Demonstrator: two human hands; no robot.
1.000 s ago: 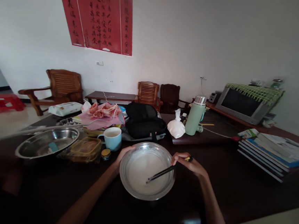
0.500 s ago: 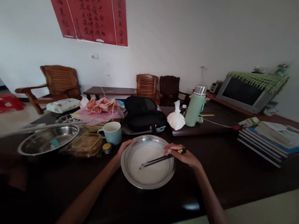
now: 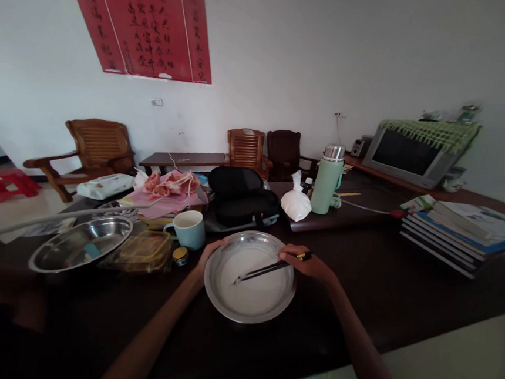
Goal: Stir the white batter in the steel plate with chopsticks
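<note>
Grasps black chopsticks [image 3: 263,270] in the right hand [image 3: 310,266], apparently dipped into the white mixture [image 3: 254,299]; with the left hand [image 3: 208,254], holds by its rim the metal bowl [image 3: 248,317], set on the dark table [image 3: 360,275] between both hands. Judged unfinished as stirring: already fairly even at the surface, with chopsticks not yet withdrawn and any lumps too small to tell. Beyond, at left: blue mug [image 3: 191,234]; at right: knotted bag [image 3: 296,206], seemingly of white powder, and green vacuum flask [image 3: 327,187].

Wall [image 3: 269,49]: dim grey to my eye, paler on the left side.
Table [image 3: 333,320]: deep shadow, nearly black at near left.
Bowl [image 3: 245,319]: soft, pale sheen.
Basin [image 3: 107,230]: small bright glints.
Poster [image 3: 138,23]: fuzzy lettering, outline skewed.
</note>
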